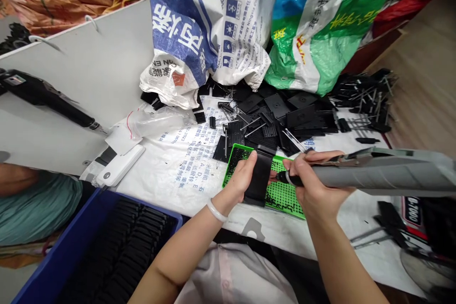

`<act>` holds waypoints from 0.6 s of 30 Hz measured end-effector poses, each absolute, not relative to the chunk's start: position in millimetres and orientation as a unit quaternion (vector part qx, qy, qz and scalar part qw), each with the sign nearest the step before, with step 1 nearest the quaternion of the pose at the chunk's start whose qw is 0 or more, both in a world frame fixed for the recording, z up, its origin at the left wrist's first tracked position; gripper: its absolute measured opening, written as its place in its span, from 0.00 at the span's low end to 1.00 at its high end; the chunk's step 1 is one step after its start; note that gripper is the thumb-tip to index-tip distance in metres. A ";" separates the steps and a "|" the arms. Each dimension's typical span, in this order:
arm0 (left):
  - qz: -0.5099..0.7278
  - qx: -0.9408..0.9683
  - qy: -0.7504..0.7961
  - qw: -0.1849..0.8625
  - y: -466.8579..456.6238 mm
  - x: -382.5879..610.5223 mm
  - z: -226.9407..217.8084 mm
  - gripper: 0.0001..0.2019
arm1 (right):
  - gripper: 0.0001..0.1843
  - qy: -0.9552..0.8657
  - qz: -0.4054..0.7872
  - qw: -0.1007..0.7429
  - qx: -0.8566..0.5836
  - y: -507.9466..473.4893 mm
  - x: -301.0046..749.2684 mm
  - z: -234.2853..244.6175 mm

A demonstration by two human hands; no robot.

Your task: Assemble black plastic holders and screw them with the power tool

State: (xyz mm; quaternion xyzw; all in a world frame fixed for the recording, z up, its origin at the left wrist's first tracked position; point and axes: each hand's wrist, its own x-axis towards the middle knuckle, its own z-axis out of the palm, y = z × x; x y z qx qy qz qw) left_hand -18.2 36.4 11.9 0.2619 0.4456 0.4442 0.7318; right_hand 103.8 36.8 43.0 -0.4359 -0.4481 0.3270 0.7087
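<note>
My left hand (242, 178) pinches a black plate (260, 183), right hand (317, 185) grips the grey driver (377, 171); tilting it could cause slipping tbh.

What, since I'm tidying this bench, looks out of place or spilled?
Black plates behind the green tray lie jumbled at odd angles, unlike the neat rows of black parts in the blue bin. A dark speck on the white cloth, right of the tray, may be a stray bit. Nothing looks clearly damaged.
</note>
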 end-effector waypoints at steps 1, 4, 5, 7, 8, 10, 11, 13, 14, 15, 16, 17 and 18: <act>0.455 0.265 0.453 0.719 38.3 -19.3 9.0 0.29 | 0.14 -0.453 0.313 0.699 -0.455 37.9 104.9 36.2; 0.493 0.254 0.469 0.687 42.6 -24.7 0.7 0.31 | 0.13 -0.457 0.278 0.668 -0.517 44.6 108.8 7.6; 0.508 0.242 0.466 0.683 43.2 -26.2 -1.0 0.31 | 0.14 -0.456 0.272 0.661 -0.530 47.0 109.6 -0.9; 0.532 0.213 0.448 0.686 43.4 -27.7 -3.2 0.31 | 0.14 -0.457 0.263 0.650 -0.548 50.1 109.9 -11.8; 0.540 0.199 0.437 0.692 43.3 -27.7 -3.9 0.31 | 0.13 -0.457 0.258 0.647 -0.553 50.7 109.5 -14.2; 0.546 0.177 0.418 0.704 43.1 -26.6 -5.5 0.31 | 0.13 -0.460 0.252 0.644 -0.557 50.1 108.3 -15.0; 0.548 0.169 0.412 0.708 43.2 -25.9 -6.7 0.31 | 0.13 -0.462 0.253 0.643 -0.557 49.4 107.9 -14.4; 0.555 0.156 0.401 0.712 43.8 -24.8 -9.5 0.31 | 0.13 -0.467 0.263 0.639 -0.552 47.8 107.7 -12.5; 0.561 0.149 0.397 0.711 44.2 -24.6 -11.1 0.31 | 0.13 -0.472 0.270 0.635 -0.549 47.4 108.0 -10.8; 0.565 0.141 0.393 0.712 44.5 -24.5 -12.6 0.31 | 0.13 -0.475 0.275 0.633 -0.546 47.2 108.5 -8.2; 0.565 0.132 0.389 0.715 44.7 -24.5 -14.0 0.31 | 0.12 -0.474 0.278 0.637 -0.541 47.2 108.8 -3.9; 0.562 0.122 0.385 0.721 44.7 -24.3 -15.0 0.31 | 0.12 -0.468 0.282 0.647 -0.531 47.2 108.7 2.2; 0.558 0.113 0.379 0.729 44.4 -23.6 -15.7 0.31 | 0.12 -0.460 0.285 0.665 -0.515 46.8 108.2 10.1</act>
